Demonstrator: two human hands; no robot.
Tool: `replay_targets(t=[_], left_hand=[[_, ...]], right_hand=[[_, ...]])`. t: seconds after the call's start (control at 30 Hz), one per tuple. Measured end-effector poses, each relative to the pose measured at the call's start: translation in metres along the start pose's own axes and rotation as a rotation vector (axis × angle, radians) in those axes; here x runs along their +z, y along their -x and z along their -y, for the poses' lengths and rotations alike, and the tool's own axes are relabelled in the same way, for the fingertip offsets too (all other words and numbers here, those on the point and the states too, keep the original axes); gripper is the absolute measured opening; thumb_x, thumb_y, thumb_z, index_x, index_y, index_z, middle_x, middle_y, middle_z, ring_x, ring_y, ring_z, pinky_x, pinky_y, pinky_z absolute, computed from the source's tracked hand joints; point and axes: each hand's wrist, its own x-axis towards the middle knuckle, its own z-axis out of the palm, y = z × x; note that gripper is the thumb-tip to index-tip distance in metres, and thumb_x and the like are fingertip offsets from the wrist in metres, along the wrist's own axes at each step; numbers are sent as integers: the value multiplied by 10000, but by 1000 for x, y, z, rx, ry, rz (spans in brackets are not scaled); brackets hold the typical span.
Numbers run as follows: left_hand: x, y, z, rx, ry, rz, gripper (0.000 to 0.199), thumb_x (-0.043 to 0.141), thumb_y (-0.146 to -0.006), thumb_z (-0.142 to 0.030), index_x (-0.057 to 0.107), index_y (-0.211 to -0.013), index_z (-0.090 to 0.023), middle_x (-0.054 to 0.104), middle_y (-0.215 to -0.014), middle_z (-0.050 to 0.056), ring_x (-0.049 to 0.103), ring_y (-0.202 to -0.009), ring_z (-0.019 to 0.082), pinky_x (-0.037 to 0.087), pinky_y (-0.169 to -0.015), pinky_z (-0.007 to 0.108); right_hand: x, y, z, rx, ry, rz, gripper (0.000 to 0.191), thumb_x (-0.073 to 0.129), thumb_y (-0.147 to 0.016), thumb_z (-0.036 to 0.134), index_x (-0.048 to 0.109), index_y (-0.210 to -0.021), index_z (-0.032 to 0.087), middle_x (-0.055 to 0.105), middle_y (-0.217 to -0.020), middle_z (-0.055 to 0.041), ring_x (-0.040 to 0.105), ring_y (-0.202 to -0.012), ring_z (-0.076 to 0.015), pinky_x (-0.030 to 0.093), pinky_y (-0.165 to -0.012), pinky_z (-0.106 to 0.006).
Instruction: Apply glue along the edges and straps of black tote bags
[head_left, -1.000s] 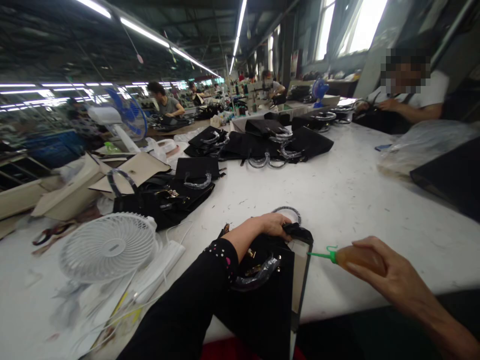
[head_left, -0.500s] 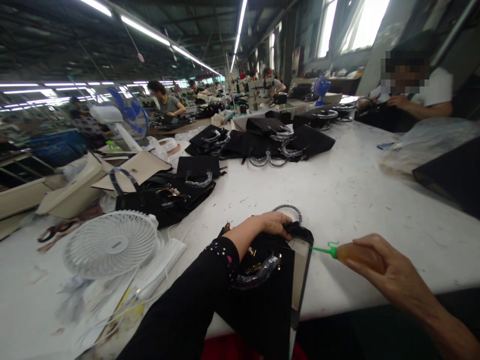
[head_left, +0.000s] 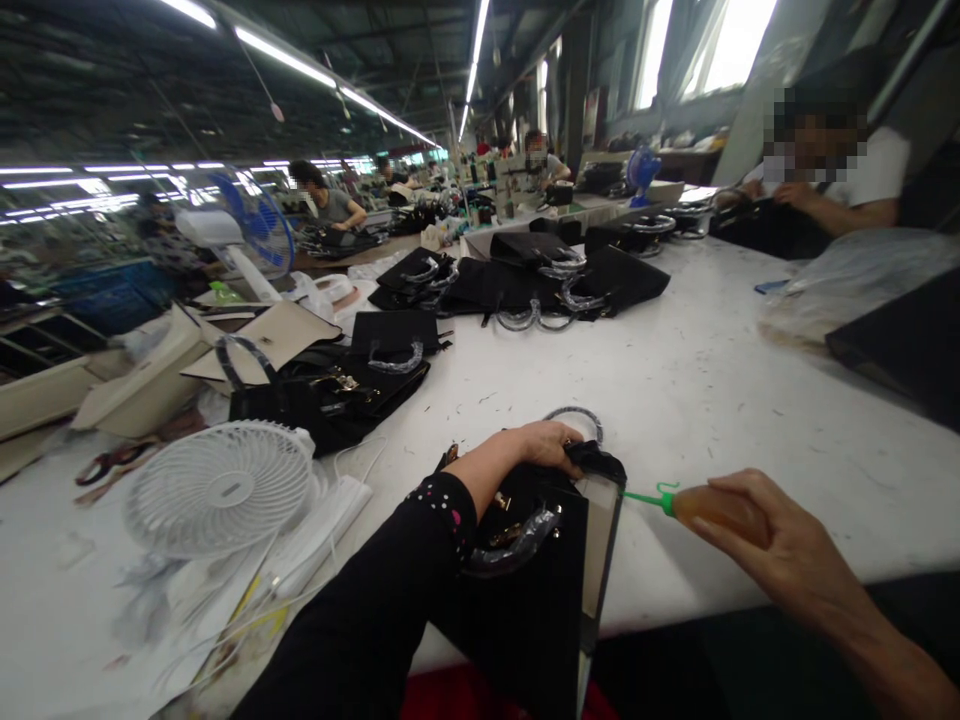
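Note:
A black handbag (head_left: pixel 525 600) with gold fittings and plastic-wrapped handles lies at the table's near edge, its pale inner side showing on the right. My left hand (head_left: pixel 551 445) grips the bag's upper part, fingertips partly hidden by the black material. In my right hand (head_left: pixel 750 515) is a squeeze bottle (head_left: pixel 720 512) of amber liquid, held on its side. Its thin green nozzle points left, and the tip is at the bag's right edge; whether it touches I cannot tell.
A white fan (head_left: pixel 221 488) and cables lie at the left, with black bags (head_left: pixel 330 390) behind. More black bags (head_left: pixel 517 285) are piled across the table (head_left: pixel 720 400). A plastic bag (head_left: pixel 847 290) and a person (head_left: pixel 832 190) are at the right.
The view has shifted very slightly. My hands, the handbag and the bottle keep nearly the same positions. The person at the right has moved their hands a little.

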Motion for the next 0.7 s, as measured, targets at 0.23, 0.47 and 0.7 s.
replay_targets(t=[0.23, 0.47, 0.7], left_hand=[[-1, 2, -1, -4, 19, 14, 302, 811, -714, -267, 712, -993, -207, 710, -844, -29, 637, -770, 156, 494, -761, 263], [-2, 6, -2, -7, 37, 37, 329, 778, -725, -267, 706, -1044, -227, 718, -877, -26, 646, -735, 163, 510, -713, 271], [-2, 5, -4, -13, 25, 21, 364, 820, -706, -282, 711, -1049, -224, 710, -867, -23, 648, -764, 165, 501, -721, 262]], right_hand=[[6, 5, -2, -53, -21, -70, 479, 691, -827, 647, 608, -1085, 252, 644, -1096, -60, 634, -979, -272, 518, -856, -427], [10, 7, -7, -131, -31, -11, 425, 693, -850, 596, 607, -1100, 264, 642, -1091, -49, 646, -947, -242, 548, -800, -376], [10, 3, -8, -117, -7, -48, 433, 699, -838, 611, 612, -1078, 261, 641, -1082, -51, 639, -950, -250, 533, -809, -394]])
